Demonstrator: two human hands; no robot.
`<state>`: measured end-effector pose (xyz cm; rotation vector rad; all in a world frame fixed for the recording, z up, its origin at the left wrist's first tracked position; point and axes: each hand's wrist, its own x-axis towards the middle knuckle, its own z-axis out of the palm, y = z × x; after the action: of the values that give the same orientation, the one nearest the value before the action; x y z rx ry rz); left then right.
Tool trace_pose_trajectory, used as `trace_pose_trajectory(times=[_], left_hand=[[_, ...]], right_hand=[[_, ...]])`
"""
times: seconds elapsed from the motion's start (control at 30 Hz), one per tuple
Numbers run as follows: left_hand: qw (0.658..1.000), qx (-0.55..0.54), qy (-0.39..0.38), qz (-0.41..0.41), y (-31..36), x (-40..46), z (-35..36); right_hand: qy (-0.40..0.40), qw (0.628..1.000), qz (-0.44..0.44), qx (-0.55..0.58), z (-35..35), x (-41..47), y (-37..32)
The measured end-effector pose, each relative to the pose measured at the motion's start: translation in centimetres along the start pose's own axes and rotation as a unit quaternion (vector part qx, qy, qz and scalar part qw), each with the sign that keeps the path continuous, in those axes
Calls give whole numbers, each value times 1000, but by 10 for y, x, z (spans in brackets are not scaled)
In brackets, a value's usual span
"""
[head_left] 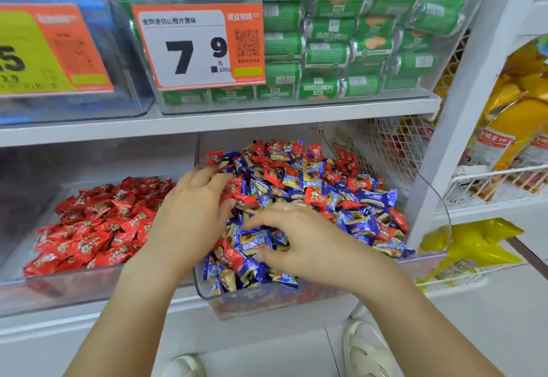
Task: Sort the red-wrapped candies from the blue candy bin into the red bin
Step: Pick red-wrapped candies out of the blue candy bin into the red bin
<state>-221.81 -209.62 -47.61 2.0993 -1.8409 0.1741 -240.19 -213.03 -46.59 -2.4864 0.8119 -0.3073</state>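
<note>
The blue candy bin (275, 302) is a clear tub on the lower shelf, heaped with blue-wrapped candies (367, 222) and mixed-in red-wrapped candies (314, 197). To its left, the red bin (65, 286) is a clear tray that holds only red candies (95, 228). My left hand (189, 216) reaches into the blue bin's left side, and its thumb and fingers pinch a red-wrapped candy (241, 197). My right hand (299, 237) lies on the front of the heap with bent fingers spread over blue candies; it grips nothing that I can see.
A white shelf board (207, 123) hangs just above the bins and carries a clear box of green snack rolls (341, 50) with an orange price card (198, 47). A white upright (462, 109) and wire baskets of yellow packs (516, 127) stand to the right.
</note>
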Motion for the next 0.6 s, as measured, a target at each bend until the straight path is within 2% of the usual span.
trace_pose_trajectory(times=[0.1, 0.2, 0.3, 0.37, 0.47, 0.6], left_hand=[[999, -45, 21, -18, -1, -2, -1], [998, -59, 23, -22, -4, -5, 0], [998, -61, 18, -20, -7, -7, 0], [998, -61, 16, -14, -8, -7, 0], [998, -67, 12, -16, -9, -6, 0], [997, -79, 5, -19, -8, -5, -2]], right_hand=[[-76, 991, 24, -107, 4, 19, -1], [-141, 963, 54, -223, 14, 38, -7], [-101, 951, 60, -286, 28, 51, -11], [-60, 960, 67, -266, 30, 56, -8], [-10, 983, 64, -170, 14, 62, 3], [-5, 994, 90, 59, -27, 52, 20]])
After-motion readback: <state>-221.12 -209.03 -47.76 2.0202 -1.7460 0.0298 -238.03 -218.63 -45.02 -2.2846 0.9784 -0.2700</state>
